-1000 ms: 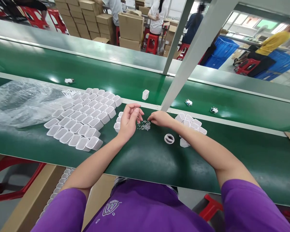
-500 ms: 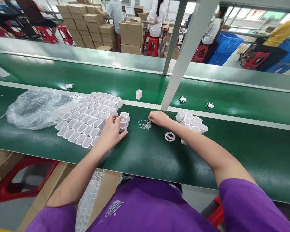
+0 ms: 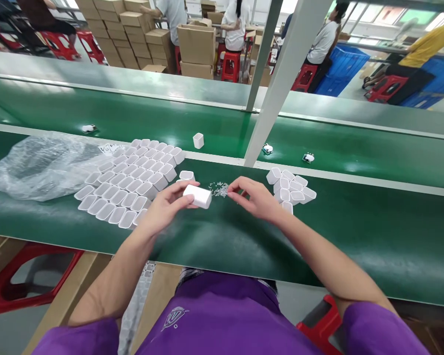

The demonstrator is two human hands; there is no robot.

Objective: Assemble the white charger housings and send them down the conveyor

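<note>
My left hand [image 3: 165,207] grips a white plastic housing [image 3: 197,196], lying on its side above the green worktop, thumb on the near face. Beside the heap of tiny clear pieces [image 3: 219,189], my right hand [image 3: 253,197] is closed in a pinch; whatever its fingertips hold is too small to make out. Just behind the held housing stands another white housing [image 3: 187,175]. To the left, a large block of white open-topped housings [image 3: 126,185] is packed in rows. A smaller group of them [image 3: 289,186] stands right of my right hand.
A crumpled clear plastic bag [image 3: 44,165] lies at the left. On the green conveyor belt [image 3: 151,123] are a single white housing [image 3: 198,140] and small parts with circuit boards [image 3: 308,158]. A slanted metal post [image 3: 277,84] rises behind the worktop. Other people sit or stand further back.
My left hand has picked up a housing and brought it toward the clear pieces. My right hand has turned, still pinched. The white ring is now out of sight. The belt items have moved left.
</note>
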